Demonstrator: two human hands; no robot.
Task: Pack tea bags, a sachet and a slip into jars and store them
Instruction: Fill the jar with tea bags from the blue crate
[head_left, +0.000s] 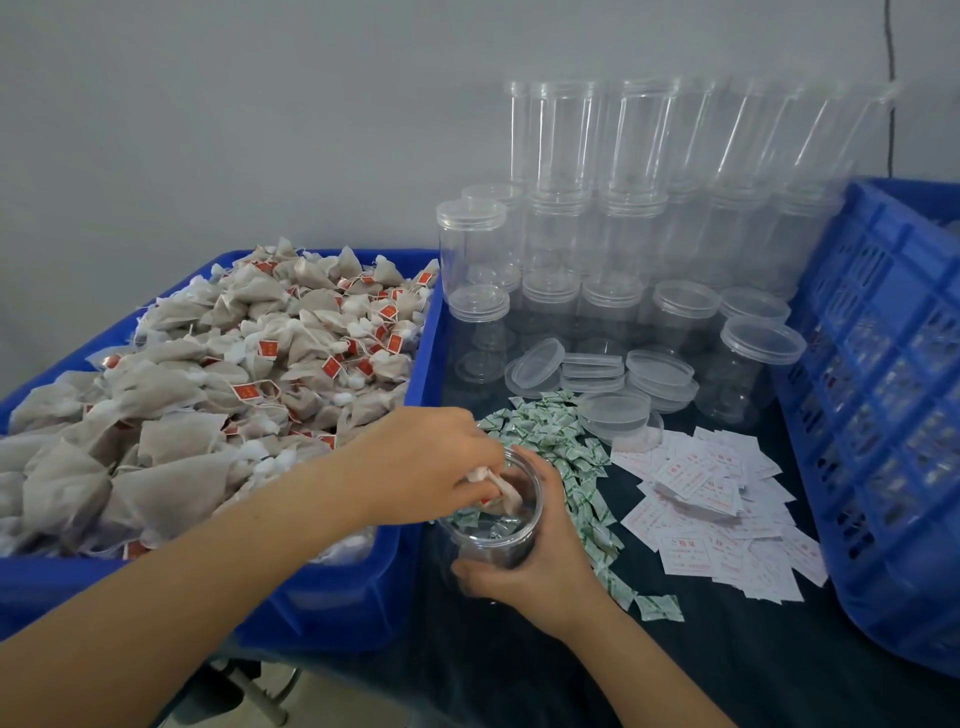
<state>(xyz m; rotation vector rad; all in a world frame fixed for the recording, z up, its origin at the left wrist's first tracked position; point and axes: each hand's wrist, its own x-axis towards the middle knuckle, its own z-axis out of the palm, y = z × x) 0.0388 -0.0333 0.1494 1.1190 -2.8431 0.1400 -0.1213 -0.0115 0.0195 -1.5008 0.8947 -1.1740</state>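
Observation:
My right hand grips an open clear jar that stands on the dark table near the front. Over the jar's mouth, my left hand pinches a tea bag and holds it partly inside the jar. A green-and-white sachet lies at the jar's bottom. Left of the jar, a blue bin is heaped with beige tea bags bearing red tags. A heap of green sachets lies just right of the jar. White slips with red print are spread further right.
Stacks of empty lidded clear jars stand against the grey wall at the back. Loose clear lids lie in front of them. A blue slatted crate leans at the right edge. The table's front edge runs below my arms.

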